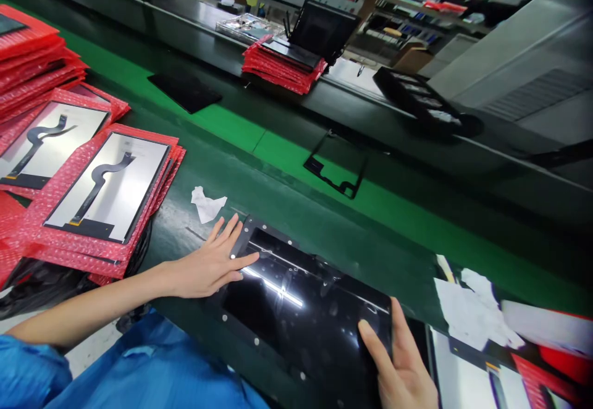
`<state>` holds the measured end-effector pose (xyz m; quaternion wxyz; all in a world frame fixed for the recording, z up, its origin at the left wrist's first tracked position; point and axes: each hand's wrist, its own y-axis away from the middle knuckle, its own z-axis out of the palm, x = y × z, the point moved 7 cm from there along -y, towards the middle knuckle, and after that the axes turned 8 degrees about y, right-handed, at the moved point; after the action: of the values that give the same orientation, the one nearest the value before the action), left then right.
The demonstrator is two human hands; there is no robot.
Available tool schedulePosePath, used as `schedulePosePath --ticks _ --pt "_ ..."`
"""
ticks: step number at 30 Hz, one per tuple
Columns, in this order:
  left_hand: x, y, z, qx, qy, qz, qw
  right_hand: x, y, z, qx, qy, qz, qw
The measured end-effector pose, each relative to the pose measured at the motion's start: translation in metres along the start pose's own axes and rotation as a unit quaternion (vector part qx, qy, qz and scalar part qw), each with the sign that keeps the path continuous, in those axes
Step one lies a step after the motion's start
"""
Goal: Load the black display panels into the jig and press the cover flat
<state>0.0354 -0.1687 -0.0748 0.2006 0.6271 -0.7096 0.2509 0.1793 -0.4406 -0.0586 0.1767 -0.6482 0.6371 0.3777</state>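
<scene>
A glossy black screen panel [296, 316] lies in a dark fixture tray [241, 335] at the near edge of the bench. My left hand [208, 264] lies flat with fingers stretched out, resting on the panel's left end. My right hand [401, 366] is at the panel's right edge; its thumb presses on the glass and its fingers lie along the side. Neither hand lifts the panel off the tray.
Red bubble-wrap stacks with white panels [102, 196] sit at left. A crumpled white scrap [206, 204] lies beside my left hand. A black frame [336, 165] rests on the green belt [231, 126]. More white scraps [467, 310] lie at right. Another red stack [282, 66] stands far across.
</scene>
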Motion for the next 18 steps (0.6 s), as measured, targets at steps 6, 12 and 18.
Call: schedulePosePath --ticks 6,12,18 --pt "0.004 0.001 -0.002 -0.003 0.013 0.011 1.0 0.006 -0.003 0.003 0.003 -0.01 0.01 1.0" --pt "0.004 0.001 0.001 -0.003 -0.01 0.017 1.0 0.024 -0.008 0.003 0.02 -0.048 0.061 0.997" --pt "0.001 -0.003 0.015 0.021 -0.097 -0.005 0.995 0.016 -0.02 -0.013 0.078 0.168 -0.156 0.97"
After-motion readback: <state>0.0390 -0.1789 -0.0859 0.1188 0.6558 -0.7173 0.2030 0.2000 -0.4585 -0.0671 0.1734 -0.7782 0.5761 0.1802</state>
